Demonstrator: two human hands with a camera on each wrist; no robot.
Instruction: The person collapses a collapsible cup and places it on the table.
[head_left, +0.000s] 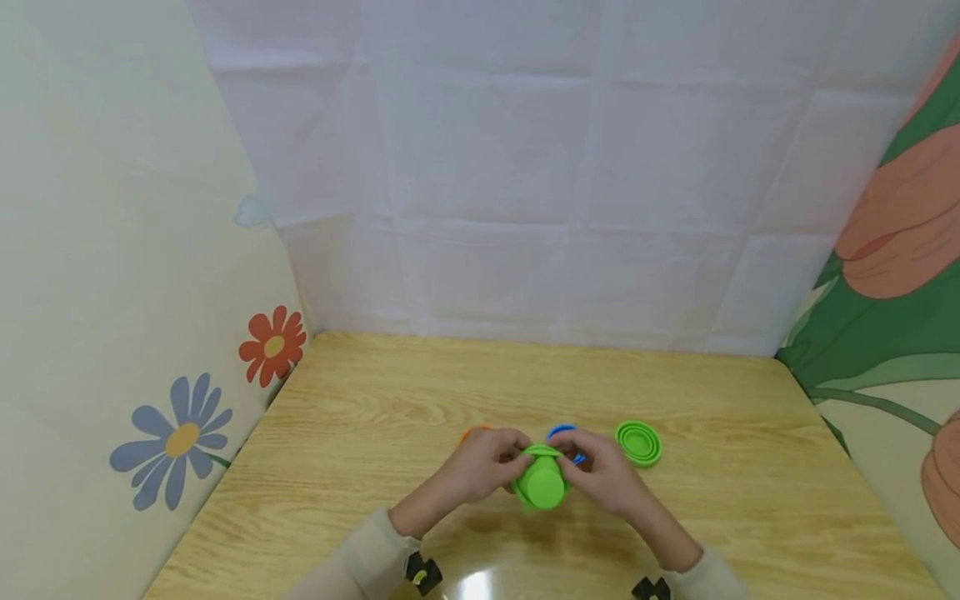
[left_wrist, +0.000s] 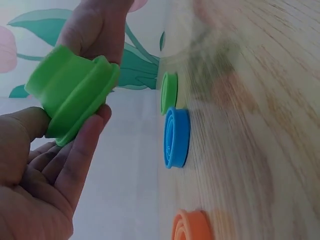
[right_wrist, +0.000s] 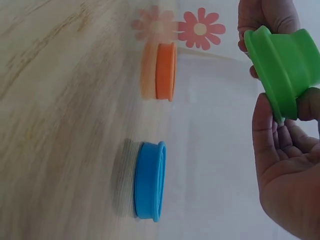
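Observation:
Both hands hold a green collapsible silicone cup [head_left: 543,486] above the table, its small round base facing the head camera. My left hand [head_left: 477,462] pinches the rim on one side between thumb and fingers. On the other side my right hand [head_left: 606,477] grips the same rim. The cup is partly extended, with stepped folds in its wall, and is tilted, as the left wrist view shows. Behind the hands lie an orange collapsed cup [left_wrist: 192,226] and a blue collapsed cup [left_wrist: 176,137], both partly hidden in the head view.
A second green collapsed cup [head_left: 638,443] lies flat on the wooden table [head_left: 750,500], right of the blue one. White cloth [head_left: 525,167] hangs behind the table, and flower-printed sheets [head_left: 180,437] flank it on both sides.

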